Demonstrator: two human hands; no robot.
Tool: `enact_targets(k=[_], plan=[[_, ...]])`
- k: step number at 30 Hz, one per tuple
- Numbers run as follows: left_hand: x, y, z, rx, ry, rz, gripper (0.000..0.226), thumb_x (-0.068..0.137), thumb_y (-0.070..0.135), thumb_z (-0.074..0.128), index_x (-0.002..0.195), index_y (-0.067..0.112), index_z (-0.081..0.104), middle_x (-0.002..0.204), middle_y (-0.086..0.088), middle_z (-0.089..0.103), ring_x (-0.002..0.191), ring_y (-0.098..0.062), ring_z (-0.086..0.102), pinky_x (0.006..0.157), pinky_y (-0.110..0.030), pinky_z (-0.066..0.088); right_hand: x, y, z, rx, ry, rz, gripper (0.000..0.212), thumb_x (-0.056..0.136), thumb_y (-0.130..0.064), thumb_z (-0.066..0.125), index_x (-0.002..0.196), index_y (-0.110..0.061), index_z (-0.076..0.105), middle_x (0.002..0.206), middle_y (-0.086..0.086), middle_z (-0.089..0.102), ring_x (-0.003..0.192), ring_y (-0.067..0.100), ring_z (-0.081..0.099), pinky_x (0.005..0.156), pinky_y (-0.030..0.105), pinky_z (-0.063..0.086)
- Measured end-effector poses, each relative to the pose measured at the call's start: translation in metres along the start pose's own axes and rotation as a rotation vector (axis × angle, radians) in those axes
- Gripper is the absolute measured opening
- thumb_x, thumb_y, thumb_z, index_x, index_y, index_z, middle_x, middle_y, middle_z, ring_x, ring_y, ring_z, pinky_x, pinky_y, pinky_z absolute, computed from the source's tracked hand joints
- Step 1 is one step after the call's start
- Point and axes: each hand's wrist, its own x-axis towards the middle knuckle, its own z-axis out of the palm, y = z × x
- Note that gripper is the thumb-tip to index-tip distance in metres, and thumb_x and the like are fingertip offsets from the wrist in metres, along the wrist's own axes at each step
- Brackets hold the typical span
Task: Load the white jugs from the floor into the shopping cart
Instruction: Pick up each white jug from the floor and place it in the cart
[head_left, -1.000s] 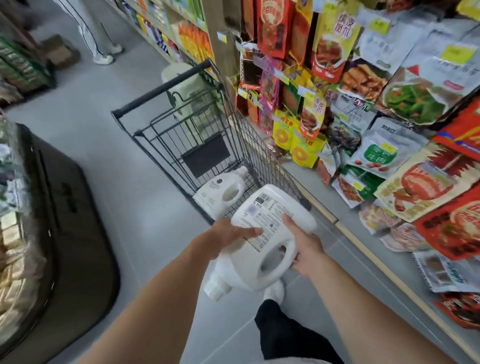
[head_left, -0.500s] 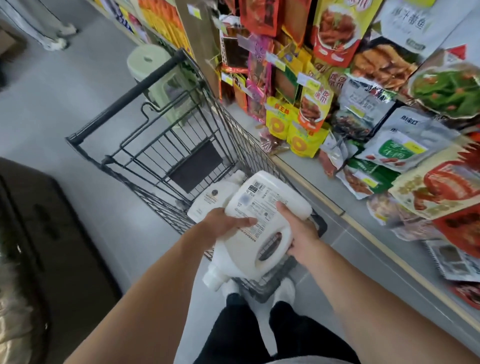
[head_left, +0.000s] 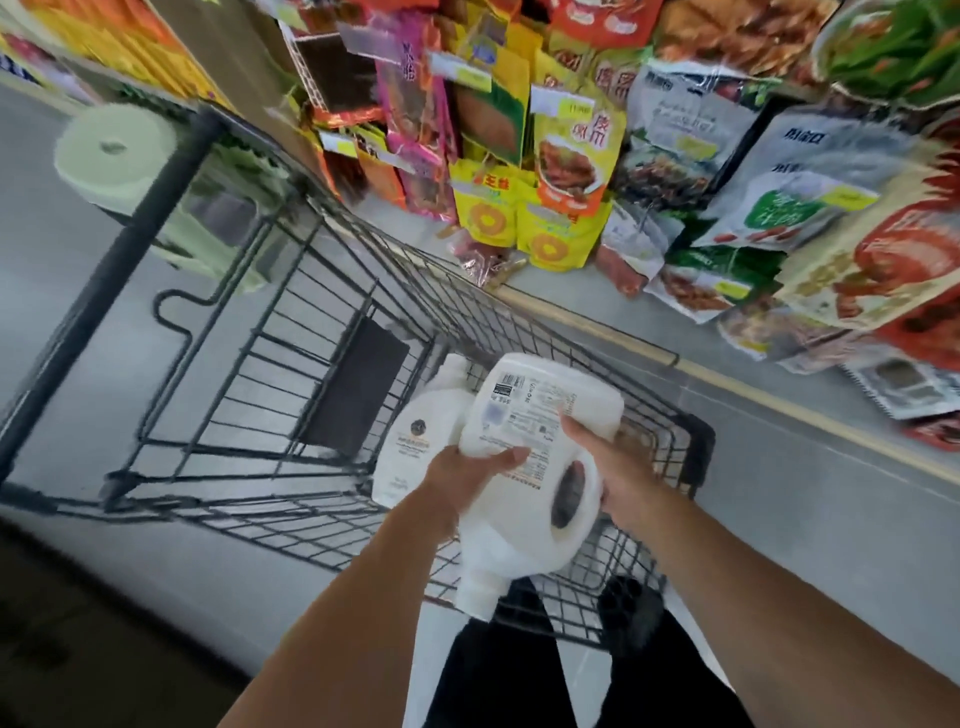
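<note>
two white jugs (head_left: 524, 467), one shopping cart (head_left: 291, 322)

White jugs (head_left: 524, 467), black wire cart (head_left: 322, 312), grey floor (head_left: 810, 499).

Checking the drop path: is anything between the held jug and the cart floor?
Partly. A second jug already lies in the cart, directly left of the held jug gripped by both hands. The wire floor nearer the person looks bare.

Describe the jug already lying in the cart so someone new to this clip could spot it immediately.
Find the black wire shopping cart beside the snack shelves. Near its closer end a white jug lies on the basket floor, partly hidden by the held jug. It shows a small round dark emblem rather than a barcode label, and no hand touches it.
</note>
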Motion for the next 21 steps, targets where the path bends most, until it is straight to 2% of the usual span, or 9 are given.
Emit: enact_targets(k=[2,4,6,9,11,13,16,19,21], plan=[[0.016,0.002,-0.001,0.017,0.003,0.002,0.047,0.073,0.036,0.099,0.105,0.014,0.072,0.093,-0.001,0.081,0.086,-0.02,0.075,0.065,-0.031,0.056,0.01,0.005,0.01,0.048,0.03,0.021,0.067,0.069,-0.044,0.102,0.124,-0.017,0.077,0.109,0.008,0.087,0.103,0.035,0.083,0.096,0.063,0.065],[0.033,0.003,-0.001,0.037,0.01,0.009,0.045,0.075,0.04,0.097,0.1,0.016,0.069,0.09,0.0,0.077,0.082,-0.018,0.071,0.062,-0.028,0.051,0.024,0.013,0.018,0.09,0.053,0.025,0.091,0.052,-0.053,0.105,0.129,-0.018,0.074,0.115,0.009,0.085,0.106,0.035,0.082,0.098,0.064,0.063],[0.051,0.002,0.0,0.043,0.007,0.003,0.054,0.067,0.048,0.1,0.095,0.015,0.068,0.091,-0.006,0.078,0.082,-0.022,0.072,0.07,-0.033,0.057,0.043,0.024,0.022,0.111,0.094,0.041,0.107,0.039,-0.058,0.104,0.133,-0.018,0.071,0.118,0.008,0.084,0.108,0.034,0.081,0.1,0.063,0.062],[0.084,-0.005,0.002,0.04,-0.008,-0.053,0.083,0.042,0.054,0.106,0.105,0.011,0.074,0.099,-0.01,0.084,0.094,-0.032,0.08,0.093,-0.048,0.063,0.063,0.036,0.024,0.107,0.127,0.05,0.083,0.063,-0.05,0.099,0.134,-0.019,0.068,0.12,0.005,0.083,0.111,0.033,0.078,0.105,0.063,0.059],[0.106,-0.013,0.004,0.033,-0.017,-0.082,0.094,0.034,0.052,0.108,0.112,0.011,0.074,0.099,-0.008,0.085,0.095,-0.033,0.081,0.091,-0.05,0.065,0.074,0.045,0.025,0.11,0.151,0.071,0.068,0.078,-0.044,0.095,0.136,-0.02,0.067,0.12,0.004,0.082,0.112,0.032,0.076,0.106,0.061,0.057],[0.126,-0.022,0.009,0.046,-0.038,-0.12,0.105,0.029,0.056,0.108,0.118,0.013,0.073,0.102,-0.008,0.085,0.096,-0.033,0.081,0.087,-0.048,0.065,0.087,0.054,0.023,0.124,0.16,0.086,0.059,0.085,-0.036,0.092,0.135,-0.019,0.067,0.119,0.005,0.083,0.112,0.033,0.077,0.107,0.06,0.058],[0.164,-0.041,0.015,0.087,-0.064,-0.148,0.114,0.023,0.068,0.105,0.119,0.015,0.076,0.107,-0.006,0.084,0.105,-0.034,0.079,0.103,-0.054,0.059,0.108,0.069,0.018,0.149,0.181,0.133,0.047,0.086,-0.031,0.092,0.127,-0.017,0.073,0.113,0.008,0.085,0.109,0.036,0.08,0.104,0.062,0.06],[0.218,-0.073,0.019,0.085,-0.061,-0.163,0.119,0.025,0.071,0.104,0.128,0.02,0.073,0.119,-0.004,0.081,0.117,-0.033,0.075,0.11,-0.058,0.052,0.131,0.087,0.014,0.186,0.21,0.167,0.06,0.078,-0.039,0.097,0.129,-0.018,0.073,0.114,0.009,0.085,0.105,0.039,0.081,0.1,0.065,0.062],[0.217,-0.07,0.025,0.096,-0.061,-0.152,0.113,0.034,0.066,0.105,0.131,0.021,0.071,0.122,-0.004,0.081,0.119,-0.032,0.074,0.111,-0.059,0.052,0.142,0.098,0.014,0.187,0.221,0.169,0.06,0.078,-0.043,0.097,0.127,-0.019,0.073,0.117,0.009,0.084,0.106,0.038,0.081,0.101,0.064,0.061]])
